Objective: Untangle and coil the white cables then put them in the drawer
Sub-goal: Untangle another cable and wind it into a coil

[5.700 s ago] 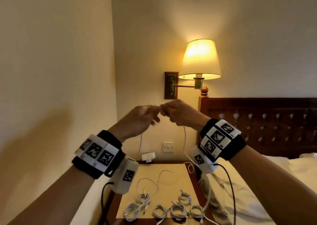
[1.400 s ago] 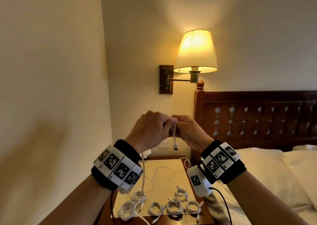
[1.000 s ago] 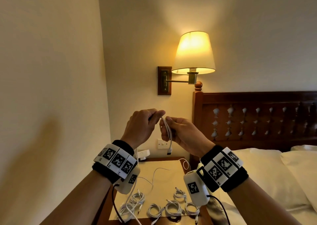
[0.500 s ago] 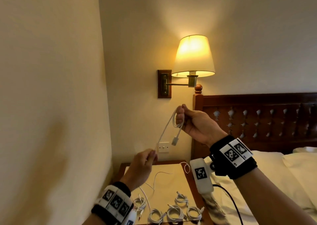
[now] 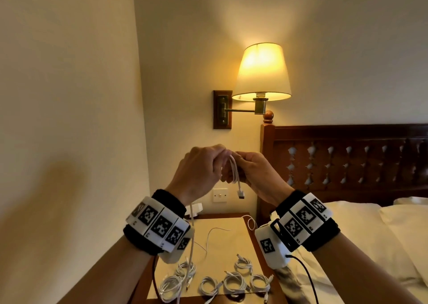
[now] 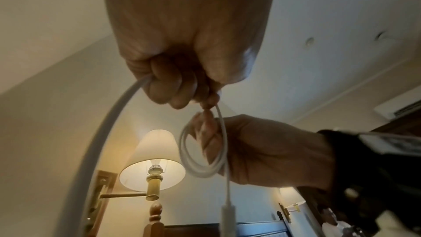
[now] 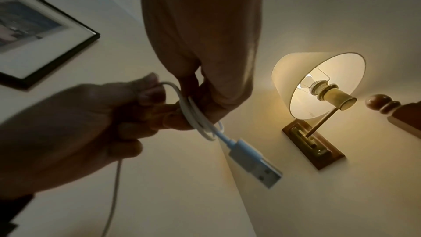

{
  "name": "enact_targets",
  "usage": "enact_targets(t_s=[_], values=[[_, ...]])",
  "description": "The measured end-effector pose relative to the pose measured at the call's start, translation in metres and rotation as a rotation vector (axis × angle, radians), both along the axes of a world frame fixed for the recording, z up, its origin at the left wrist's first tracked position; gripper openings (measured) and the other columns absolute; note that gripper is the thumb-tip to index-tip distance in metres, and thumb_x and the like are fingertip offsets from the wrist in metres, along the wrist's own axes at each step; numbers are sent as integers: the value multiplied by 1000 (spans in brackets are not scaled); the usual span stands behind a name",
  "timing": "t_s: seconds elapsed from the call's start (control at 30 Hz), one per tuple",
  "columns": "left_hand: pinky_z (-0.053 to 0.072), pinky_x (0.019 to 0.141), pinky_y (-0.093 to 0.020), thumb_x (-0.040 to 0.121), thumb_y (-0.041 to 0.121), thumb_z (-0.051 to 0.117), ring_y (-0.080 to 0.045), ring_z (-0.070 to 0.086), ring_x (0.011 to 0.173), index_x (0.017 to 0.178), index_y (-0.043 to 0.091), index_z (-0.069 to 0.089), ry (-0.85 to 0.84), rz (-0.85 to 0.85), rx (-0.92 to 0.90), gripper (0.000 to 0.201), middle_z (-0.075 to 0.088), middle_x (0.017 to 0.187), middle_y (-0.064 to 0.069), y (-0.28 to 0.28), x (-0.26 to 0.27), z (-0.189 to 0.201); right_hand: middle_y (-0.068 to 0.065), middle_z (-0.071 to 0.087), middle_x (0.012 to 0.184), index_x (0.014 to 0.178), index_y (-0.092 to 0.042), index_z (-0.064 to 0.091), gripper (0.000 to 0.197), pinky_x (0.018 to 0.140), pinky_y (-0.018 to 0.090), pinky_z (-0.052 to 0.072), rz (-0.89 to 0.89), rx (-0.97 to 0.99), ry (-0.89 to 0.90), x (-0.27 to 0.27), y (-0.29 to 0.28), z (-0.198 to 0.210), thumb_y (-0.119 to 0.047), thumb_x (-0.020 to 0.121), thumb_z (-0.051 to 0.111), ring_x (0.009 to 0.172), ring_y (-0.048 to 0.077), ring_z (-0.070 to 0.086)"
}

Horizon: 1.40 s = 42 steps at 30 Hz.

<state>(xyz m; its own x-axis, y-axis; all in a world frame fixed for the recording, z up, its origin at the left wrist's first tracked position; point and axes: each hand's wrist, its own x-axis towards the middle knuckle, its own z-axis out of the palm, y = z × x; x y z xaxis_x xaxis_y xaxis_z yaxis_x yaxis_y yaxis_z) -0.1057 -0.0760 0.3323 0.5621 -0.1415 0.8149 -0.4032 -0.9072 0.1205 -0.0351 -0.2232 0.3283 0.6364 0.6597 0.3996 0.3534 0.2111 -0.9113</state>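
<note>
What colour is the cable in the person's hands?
White; the cable shows best in the right wrist view, looped between both hands.

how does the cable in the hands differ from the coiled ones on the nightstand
The held cable hangs in the air between the left hand and right hand; the coiled cables lie on the nightstand. The held cable has only a few loops and a long loose tail; the coiled cables are compact bundles. All are white.

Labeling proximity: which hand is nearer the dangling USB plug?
Right. The right hand holds the loops directly above the USB plug; the left hand is farther, across the loops.
</note>
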Motion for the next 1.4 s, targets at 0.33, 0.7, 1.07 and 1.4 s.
enact_targets(t_s=[0.33,0.7,1.07,1.4], values=[[36,58,-21,86,68,34,-7,45,55,66,23,50,60,-91,-250,52,48,58,7,22,19,-3,3,62,68,95,-5,62,36,67,25,52,128,84,214,-17,1,1,-27,105,36,61,13,59],[32,56,-25,99,38,37,-7,36,52,68,17,52,267,-214,-608,40,41,56,9,35,21,-82,2,60,72,102,-4,59,25,60,21,55,229,449,635,2,-12,28,-25,99,45,60,10,59],[37,55,-11,101,20,44,-1,49,52,72,28,51,275,-239,-28,31,48,60,15,-23,-30,-18,6,68,76,97,0,63,35,71,27,53,-8,-11,51,5,2,2,-27,103,40,71,18,64],[41,58,-19,94,50,40,-5,52,55,73,27,54,22,-42,-23,35,51,60,15,19,6,3,9,65,74,102,3,61,37,68,29,52,49,-42,32,-5,-1,0,-25,104,37,66,20,61]])
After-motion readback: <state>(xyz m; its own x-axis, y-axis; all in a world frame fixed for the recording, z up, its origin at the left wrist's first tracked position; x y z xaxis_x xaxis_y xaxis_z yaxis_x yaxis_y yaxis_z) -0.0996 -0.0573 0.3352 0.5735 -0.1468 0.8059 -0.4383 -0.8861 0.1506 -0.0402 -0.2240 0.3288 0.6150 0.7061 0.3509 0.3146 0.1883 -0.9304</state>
